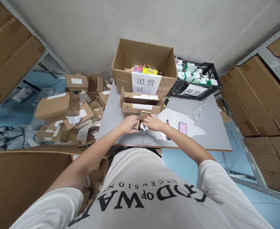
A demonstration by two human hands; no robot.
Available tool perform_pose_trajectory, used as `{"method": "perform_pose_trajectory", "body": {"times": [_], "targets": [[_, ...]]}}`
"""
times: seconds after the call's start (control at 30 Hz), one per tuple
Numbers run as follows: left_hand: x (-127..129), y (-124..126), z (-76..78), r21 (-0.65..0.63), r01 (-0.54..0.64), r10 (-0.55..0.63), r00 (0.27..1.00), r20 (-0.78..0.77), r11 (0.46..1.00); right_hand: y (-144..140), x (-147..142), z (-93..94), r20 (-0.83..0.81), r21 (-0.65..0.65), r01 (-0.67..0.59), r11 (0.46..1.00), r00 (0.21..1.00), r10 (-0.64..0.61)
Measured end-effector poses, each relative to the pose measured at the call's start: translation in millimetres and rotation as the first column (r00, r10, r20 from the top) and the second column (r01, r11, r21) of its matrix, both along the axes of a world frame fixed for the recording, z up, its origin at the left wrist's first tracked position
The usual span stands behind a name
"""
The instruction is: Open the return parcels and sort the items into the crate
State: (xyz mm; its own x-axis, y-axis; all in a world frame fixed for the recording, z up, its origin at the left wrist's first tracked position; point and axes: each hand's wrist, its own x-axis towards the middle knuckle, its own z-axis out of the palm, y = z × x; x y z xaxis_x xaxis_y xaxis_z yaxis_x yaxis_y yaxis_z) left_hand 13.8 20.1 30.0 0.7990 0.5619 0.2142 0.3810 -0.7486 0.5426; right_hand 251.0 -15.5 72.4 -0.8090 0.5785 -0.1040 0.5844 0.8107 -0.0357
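Note:
A small cardboard box [145,114] stands on the table near its front edge with its top flaps up. Inside it shows a rounded white and silvery thing [143,126], too small to name. My left hand [128,124] is closed on the left side of this box, its fingers at the flap. On the opposite side, my right hand [154,123] grips the right edge with bent fingers. Right behind the small box is a larger open carton [141,109] with white labels.
Behind stand a big carton [120,76] with colourful packets and a black crate [175,90] of green-white boxes. A red-black cutter [168,129], a phone [183,128] and a white cable [195,115] lie right on the table [216,140]. Discarded cartons [56,106] pile up left.

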Motion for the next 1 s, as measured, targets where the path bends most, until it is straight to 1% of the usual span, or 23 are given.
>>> {"method": "perform_pose_trajectory", "body": {"times": [0.07,0.2,0.27,0.4,0.47,0.57,0.7,0.77,0.87,1.0], "targets": [[-1.2,0.0,-6.7,-0.016,0.009,-0.009,1.0,0.004,1.0,-1.4,8.1,-4.3,-0.023,0.025,0.013,1.0,1.0,-0.013],[6.1,-4.3,-19.4,-0.044,-0.03,0.032,0.998,0.048,0.999,-10.1,22.3,-19.0,-0.105,0.025,0.116,0.993,0.988,-0.112],[11.2,-5.5,-23.8,-0.075,-0.051,0.056,0.996,0.067,0.996,-18.1,25.7,-27.7,-0.153,0.019,0.183,0.983,0.972,-0.178],[17.5,-4.5,-31.0,-0.167,-0.033,0.049,0.995,0.092,0.985,-41.9,28.4,-38.0,-0.243,-0.029,0.307,0.951,0.921,-0.304],[18.9,-4.5,-34.9,-0.191,-0.039,0.06,0.993,0.106,0.981,-54.5,28.2,-36.7,-0.237,-0.068,0.352,0.934,0.903,-0.358],[20.7,-7.3,-39.2,-0.201,-0.074,0.102,0.986,0.131,0.977,-66.1,21.6,-28.1,-0.165,-0.097,0.418,0.903,0.888,-0.429],[25.1,-14.3,-37.9,-0.214,-0.106,0.142,0.977,0.16,0.971,-62.4,-4.4,-14.5,-0.102,-0.123,0.478,0.87,0.866,-0.49],[27.5,-17.9,-35.8,-0.213,-0.109,0.148,0.974,0.173,0.971,-57.0,-21.5,-9.9,-0.07,-0.12,0.568,0.814,0.813,-0.578],[28.7,-22.4,-35.9,-0.211,-0.14,0.18,0.966,0.183,0.967,-50.8,-43.7,-5.9,-0.021,-0.122,0.703,0.701,0.704,-0.71],[25.6,-26.6,-43.8,-0.199,-0.167,0.201,0.965,0.166,0.966,-41.3,-59.7,-2.5,0.054,-0.133,0.794,0.593,0.603,-0.796]]}}
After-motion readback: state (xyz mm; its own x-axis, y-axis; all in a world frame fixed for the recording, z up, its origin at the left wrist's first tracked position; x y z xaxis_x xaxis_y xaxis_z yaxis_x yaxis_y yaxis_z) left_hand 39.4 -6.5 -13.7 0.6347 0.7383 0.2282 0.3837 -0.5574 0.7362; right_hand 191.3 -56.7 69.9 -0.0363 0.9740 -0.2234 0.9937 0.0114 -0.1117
